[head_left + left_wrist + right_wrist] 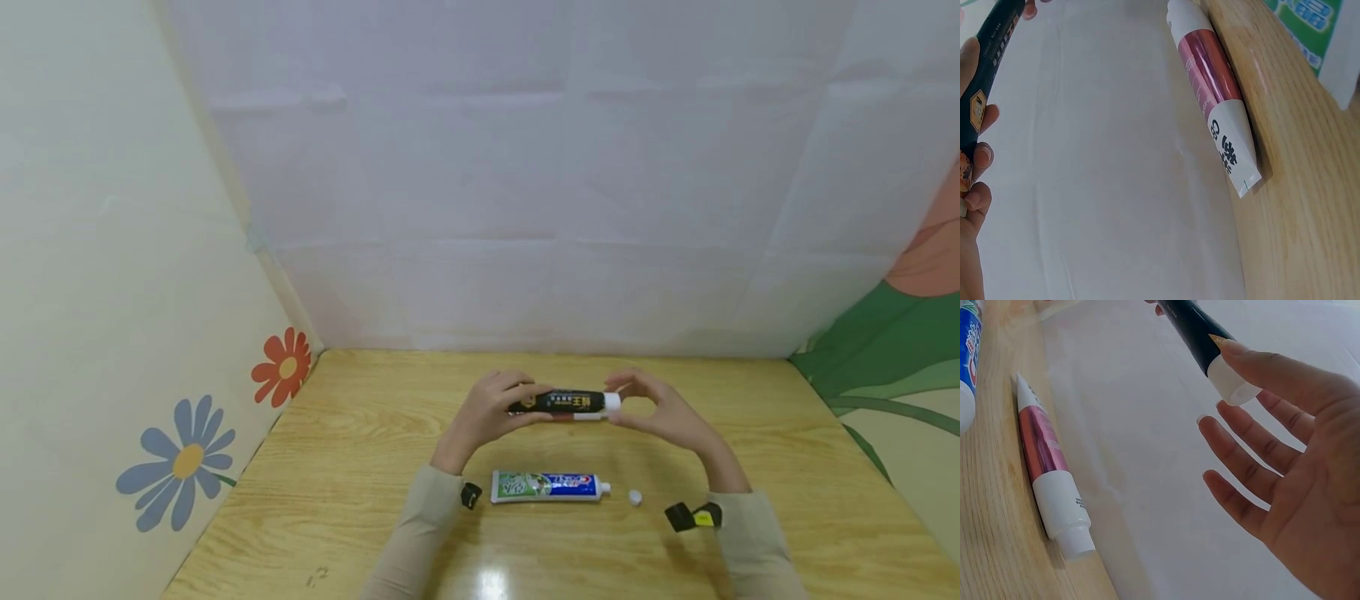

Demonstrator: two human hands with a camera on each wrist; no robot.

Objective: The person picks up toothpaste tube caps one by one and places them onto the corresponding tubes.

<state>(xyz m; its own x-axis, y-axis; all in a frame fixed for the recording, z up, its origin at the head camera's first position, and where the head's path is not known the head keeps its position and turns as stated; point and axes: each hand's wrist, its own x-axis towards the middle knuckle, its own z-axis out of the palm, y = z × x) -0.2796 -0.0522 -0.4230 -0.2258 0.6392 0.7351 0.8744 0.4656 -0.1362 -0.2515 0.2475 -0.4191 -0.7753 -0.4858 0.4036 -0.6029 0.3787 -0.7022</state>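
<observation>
My left hand (487, 410) grips a black toothpaste tube (566, 402) around its tail, holding it level above the table. Its white cap (1232, 381) points toward my right hand (663, 417). That hand is loosely curved about the cap end. In the right wrist view the thumb overlaps the tube beside the cap, while the other fingers are spread and relaxed; firm contact cannot be made out. Nearer me lies a green and blue toothpaste tube (549, 487) with its nozzle bare. A small white cap (635, 497) sits just right of that nozzle.
A white and pink capped tube (1213, 81) lies behind the black one, mostly hidden in the head view. The wooden table (360, 467) meets a white sheet (465, 183) at the back. Flower-decorated panels (187, 458) border the sides.
</observation>
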